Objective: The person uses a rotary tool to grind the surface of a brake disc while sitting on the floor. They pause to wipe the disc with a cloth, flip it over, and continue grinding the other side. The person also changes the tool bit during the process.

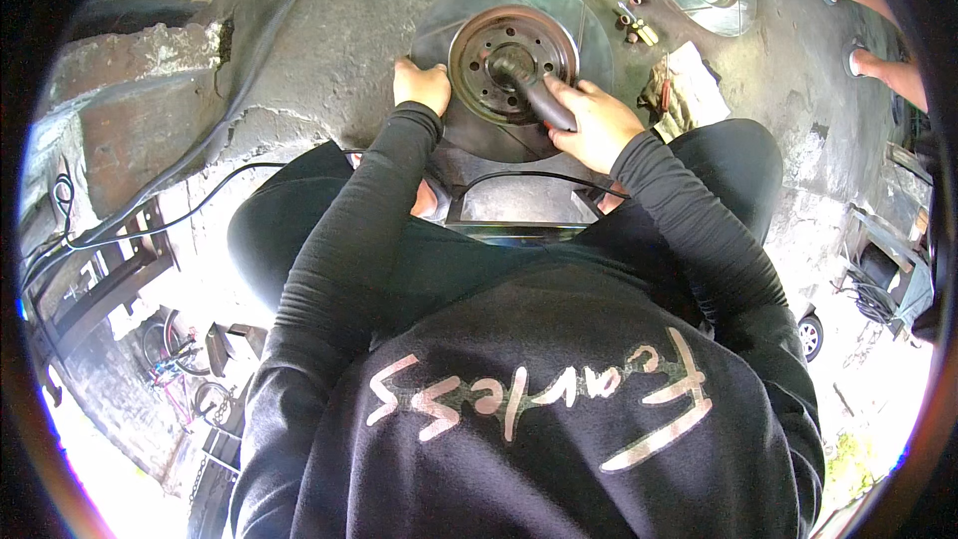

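In front of me a large brake disc point(589, 30) lies flat, its rusty brown hub point(465, 50) ringed with bolt holes. My right hand point(599, 125) is wrapped round the dark body of an angle grinder point(551, 108). The tool's round head, blurred like a spinning wire brush, is over the hub's centre. At the disc's left edge my left hand point(423, 87) is closed on the rim, fingers partly hidden. A black cord point(539, 175) runs between my legs below the disc.
A second brake disc point(723, 10) lies at the far right. Several small sockets or fittings point(635, 22) and a stained cloth point(689, 90) are nearby. A grey corrugated hose point(269, 35) curves across the floor. Another person's feet point(860, 62) stand at the upper right.
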The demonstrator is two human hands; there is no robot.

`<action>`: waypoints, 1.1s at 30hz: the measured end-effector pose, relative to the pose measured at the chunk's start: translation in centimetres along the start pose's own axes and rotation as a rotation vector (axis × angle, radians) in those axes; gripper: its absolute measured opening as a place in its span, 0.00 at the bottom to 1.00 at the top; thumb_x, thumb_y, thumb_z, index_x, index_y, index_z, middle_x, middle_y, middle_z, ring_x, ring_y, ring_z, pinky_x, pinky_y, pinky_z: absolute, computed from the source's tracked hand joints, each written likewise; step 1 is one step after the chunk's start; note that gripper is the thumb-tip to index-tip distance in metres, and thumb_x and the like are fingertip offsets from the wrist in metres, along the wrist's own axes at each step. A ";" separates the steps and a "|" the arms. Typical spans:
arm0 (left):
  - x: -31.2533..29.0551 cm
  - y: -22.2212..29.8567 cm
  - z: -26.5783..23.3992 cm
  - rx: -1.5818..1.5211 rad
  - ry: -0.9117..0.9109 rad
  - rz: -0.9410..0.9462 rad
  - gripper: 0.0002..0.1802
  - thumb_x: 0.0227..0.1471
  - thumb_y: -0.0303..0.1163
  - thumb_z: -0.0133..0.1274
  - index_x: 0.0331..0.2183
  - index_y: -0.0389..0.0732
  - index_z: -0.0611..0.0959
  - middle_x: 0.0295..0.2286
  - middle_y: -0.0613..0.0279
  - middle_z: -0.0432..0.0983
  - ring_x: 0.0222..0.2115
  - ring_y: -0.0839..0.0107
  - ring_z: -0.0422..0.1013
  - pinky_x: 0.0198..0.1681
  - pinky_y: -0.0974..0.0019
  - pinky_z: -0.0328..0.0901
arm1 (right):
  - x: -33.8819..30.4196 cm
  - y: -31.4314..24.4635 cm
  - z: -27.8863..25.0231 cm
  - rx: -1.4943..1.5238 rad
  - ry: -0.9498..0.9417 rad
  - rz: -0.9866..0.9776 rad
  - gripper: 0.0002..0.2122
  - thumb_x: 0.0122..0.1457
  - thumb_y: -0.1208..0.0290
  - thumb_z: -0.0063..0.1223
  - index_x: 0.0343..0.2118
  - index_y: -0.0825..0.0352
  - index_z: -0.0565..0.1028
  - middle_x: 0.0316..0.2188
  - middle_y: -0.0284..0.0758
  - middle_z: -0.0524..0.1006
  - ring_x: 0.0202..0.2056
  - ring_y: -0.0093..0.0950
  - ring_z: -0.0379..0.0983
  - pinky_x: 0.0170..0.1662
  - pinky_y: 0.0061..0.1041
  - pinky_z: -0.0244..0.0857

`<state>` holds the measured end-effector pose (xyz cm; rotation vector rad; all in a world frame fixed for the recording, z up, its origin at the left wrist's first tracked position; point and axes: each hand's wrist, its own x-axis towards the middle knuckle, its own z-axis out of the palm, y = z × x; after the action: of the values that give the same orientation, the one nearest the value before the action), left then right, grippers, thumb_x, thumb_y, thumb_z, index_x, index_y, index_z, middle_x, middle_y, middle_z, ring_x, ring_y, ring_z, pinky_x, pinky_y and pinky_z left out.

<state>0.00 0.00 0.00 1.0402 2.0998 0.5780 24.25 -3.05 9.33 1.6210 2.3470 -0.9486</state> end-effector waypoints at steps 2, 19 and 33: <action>-0.5 0.9 -0.5 -0.013 -0.029 -0.024 0.29 0.41 0.30 0.56 0.43 0.21 0.69 0.40 0.28 0.71 0.45 0.43 0.69 0.50 0.57 0.63 | 0.1 -0.2 -0.5 -0.008 0.080 0.078 0.33 0.48 0.62 0.55 0.59 0.62 0.60 0.41 0.53 0.70 0.41 0.46 0.72 0.45 0.36 0.67; 0.3 1.3 -0.1 -0.014 0.024 0.029 0.28 0.42 0.35 0.56 0.42 0.23 0.73 0.39 0.34 0.74 0.44 0.46 0.71 0.48 0.58 0.63 | 0.6 0.2 -1.3 0.012 0.085 0.019 0.33 0.48 0.62 0.55 0.58 0.65 0.61 0.39 0.54 0.70 0.39 0.48 0.72 0.45 0.38 0.67; 0.4 1.1 -0.1 0.019 0.011 0.019 0.27 0.41 0.33 0.56 0.41 0.24 0.74 0.38 0.34 0.74 0.43 0.46 0.71 0.47 0.58 0.64 | 0.1 0.5 -1.0 0.003 0.127 0.044 0.33 0.48 0.63 0.55 0.58 0.66 0.60 0.40 0.55 0.70 0.40 0.49 0.72 0.45 0.37 0.67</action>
<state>0.29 0.96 0.61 1.0715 2.1108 0.5754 24.86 -2.34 9.85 1.7761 2.3797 -0.8645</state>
